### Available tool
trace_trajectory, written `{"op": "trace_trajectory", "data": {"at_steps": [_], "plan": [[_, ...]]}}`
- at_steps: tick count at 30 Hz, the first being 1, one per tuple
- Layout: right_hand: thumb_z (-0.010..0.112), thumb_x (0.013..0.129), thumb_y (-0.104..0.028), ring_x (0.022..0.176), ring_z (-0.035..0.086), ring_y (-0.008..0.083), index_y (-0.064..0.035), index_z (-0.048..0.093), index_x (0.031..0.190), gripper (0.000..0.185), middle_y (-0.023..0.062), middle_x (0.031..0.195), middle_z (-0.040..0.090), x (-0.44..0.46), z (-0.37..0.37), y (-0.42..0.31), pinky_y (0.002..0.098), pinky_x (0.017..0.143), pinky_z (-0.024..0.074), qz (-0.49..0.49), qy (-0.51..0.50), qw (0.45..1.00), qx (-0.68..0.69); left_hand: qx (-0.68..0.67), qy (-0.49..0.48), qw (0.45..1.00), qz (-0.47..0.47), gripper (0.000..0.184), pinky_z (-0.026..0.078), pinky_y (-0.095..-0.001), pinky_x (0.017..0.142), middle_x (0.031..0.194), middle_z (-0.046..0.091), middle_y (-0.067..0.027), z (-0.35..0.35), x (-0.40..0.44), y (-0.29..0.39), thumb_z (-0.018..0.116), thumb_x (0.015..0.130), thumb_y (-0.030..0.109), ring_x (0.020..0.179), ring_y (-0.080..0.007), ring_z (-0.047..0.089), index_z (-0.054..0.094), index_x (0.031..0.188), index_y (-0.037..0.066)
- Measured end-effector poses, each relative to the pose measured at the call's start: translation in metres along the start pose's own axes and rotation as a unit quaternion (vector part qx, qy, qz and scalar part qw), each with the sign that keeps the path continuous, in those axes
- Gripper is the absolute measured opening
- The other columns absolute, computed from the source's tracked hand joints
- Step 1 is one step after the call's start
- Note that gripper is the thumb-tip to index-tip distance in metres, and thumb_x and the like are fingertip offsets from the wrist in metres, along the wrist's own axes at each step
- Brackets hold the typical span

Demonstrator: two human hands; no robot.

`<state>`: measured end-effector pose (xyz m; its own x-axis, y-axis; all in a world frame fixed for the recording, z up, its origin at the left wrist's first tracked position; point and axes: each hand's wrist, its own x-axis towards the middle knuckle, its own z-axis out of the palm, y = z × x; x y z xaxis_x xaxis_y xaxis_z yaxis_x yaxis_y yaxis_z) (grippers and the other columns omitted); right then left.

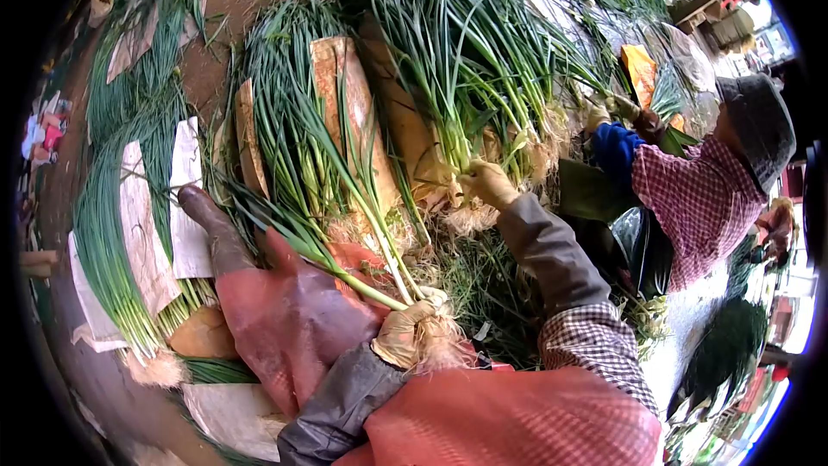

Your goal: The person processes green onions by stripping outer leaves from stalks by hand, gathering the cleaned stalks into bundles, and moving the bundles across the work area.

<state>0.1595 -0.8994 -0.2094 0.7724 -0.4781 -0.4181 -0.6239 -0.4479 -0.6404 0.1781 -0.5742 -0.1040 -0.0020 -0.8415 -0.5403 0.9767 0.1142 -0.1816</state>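
Note:
My left hand (410, 328), in a tan glove, is closed round a few green onion stalks (366, 286) near their roots, low in the middle of the view. The long leaves of these stalks run up and to the left. Farther up and to the right, my right hand (490, 183), gloved too, has its fingers closed at the base of a green onion in the large pile (448, 60). White roots hang just below its fingers. A second pile of green onions (289, 121) lies to the left of it.
A co-worker in a dark hat and checked top (703, 185) sits at the right, hands among the onions. Bundled onions (121, 267) lie at the left beside pale sheets (188, 198). Loose green trimmings (492, 293) cover the ground between my arms.

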Motion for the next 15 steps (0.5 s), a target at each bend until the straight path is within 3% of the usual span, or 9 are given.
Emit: {"op": "trace_trajectory", "data": {"at_steps": [1,4,6,7,8,10,12,14,15], "plan": [[0.057,0.093,-0.023,0.064,0.053,0.0119,0.0,0.059,0.107,0.027,0.0077,0.082,0.06,-0.014,-0.007,-0.01,0.025,0.056,0.0485,0.106,-0.001,0.985,0.135,0.037,0.041,0.998,0.039,0.018,0.056,-0.0322,0.066,0.102,0.062,-0.0108,0.001,0.002,-0.004,0.055,0.084,-0.005,0.083,-0.021,0.062,0.058,0.1,0.002],[0.056,0.094,-0.025,0.07,0.057,0.0141,0.0007,0.059,0.108,0.029,0.0081,0.081,0.061,-0.067,-0.016,-0.051,0.0294,0.064,0.0508,0.139,-0.057,0.97,0.19,0.089,0.099,0.986,0.099,0.025,0.057,-0.0364,0.068,0.117,0.057,-0.0145,-0.021,0.015,-0.003,0.052,0.082,-0.008,0.092,-0.0254,0.06,0.056,0.104,0.003],[0.054,0.095,-0.024,0.074,0.058,0.015,0.0013,0.059,0.113,0.031,0.0086,0.086,0.063,-0.088,0.007,-0.047,0.0297,0.068,0.0507,0.08,-0.088,0.957,0.265,0.115,0.106,0.985,0.066,0.032,0.057,-0.036,0.065,0.115,0.058,-0.0159,-0.039,0.017,0.003,0.051,0.083,-0.008,0.081,-0.023,0.061,0.053,0.113,0.004],[0.056,0.094,-0.024,0.078,0.059,0.0153,0.0017,0.058,0.115,0.033,0.0085,0.09,0.064,-0.107,0.01,-0.067,0.0301,0.073,0.0504,0.07,-0.114,0.92,0.368,0.128,0.087,0.984,0.092,0.036,0.055,-0.0325,0.06,0.108,0.061,-0.0161,-0.017,0.01,0.001,0.052,0.085,-0.005,0.069,-0.0195,0.061,0.05,0.12,0.004],[0.058,0.093,-0.023,0.081,0.06,0.0162,0.0019,0.06,0.11,0.031,0.0079,0.09,0.064,-0.123,0.014,-0.084,0.0301,0.076,0.0496,0.056,-0.137,0.9,0.41,0.205,0.139,0.959,0.138,0.034,0.054,-0.0292,0.058,0.097,0.064,-0.0139,-0.01,0.017,-0.005,0.054,0.087,-0.001,0.062,-0.0171,0.06,0.049,0.121,0.001],[0.061,0.091,-0.023,0.08,0.06,0.0155,0.0017,0.06,0.103,0.027,0.0073,0.089,0.064,-0.149,0.02,-0.105,0.03,0.077,0.049,-0.008,-0.141,0.915,0.378,0.174,0.153,0.969,0.088,0.03,0.054,-0.0287,0.06,0.09,0.064,-0.0106,-0.019,0.027,-0.01,0.057,0.087,0.001,0.068,-0.0181,0.062,0.052,0.116,-0.003],[0.063,0.089,-0.022,0.081,0.06,0.0149,0.0004,0.06,0.097,0.024,0.0066,0.087,0.063,-0.172,0.012,-0.095,0.0312,0.079,0.0483,0.007,-0.214,0.884,0.416,0.095,0.079,0.986,0.11,0.023,0.056,-0.0322,0.068,0.091,0.063,-0.0135,-0.017,0.021,-0.01,0.051,0.092,0.006,0.079,-0.0226,0.064,0.057,0.111,-0.005],[0.064,0.086,-0.019,0.07,0.058,0.0155,-0.0006,0.059,0.094,0.021,0.0059,0.079,0.06,-0.195,-0.002,-0.075,0.0333,0.076,0.0489,0.013,-0.165,0.849,0.501,0.191,0.137,0.966,0.111,0.027,0.055,-0.0357,0.074,0.094,0.062,-0.016,-0.025,0.019,-0.01,0.045,0.093,0.008,0.084,-0.0251,0.063,0.054,0.115,-0.005],[0.063,0.085,-0.014,0.067,0.057,0.0142,0.0026,0.057,0.099,0.023,0.0064,0.077,0.059,-0.196,-0.007,-0.068,0.0282,0.068,0.0475,0.032,-0.086,0.841,0.533,0.192,0.136,0.965,0.112,0.027,0.055,-0.0357,0.074,0.094,0.062,-0.016,-0.029,0.02,-0.008,0.045,0.093,0.008,0.084,-0.0251,0.063,0.054,0.115,-0.005]]}}
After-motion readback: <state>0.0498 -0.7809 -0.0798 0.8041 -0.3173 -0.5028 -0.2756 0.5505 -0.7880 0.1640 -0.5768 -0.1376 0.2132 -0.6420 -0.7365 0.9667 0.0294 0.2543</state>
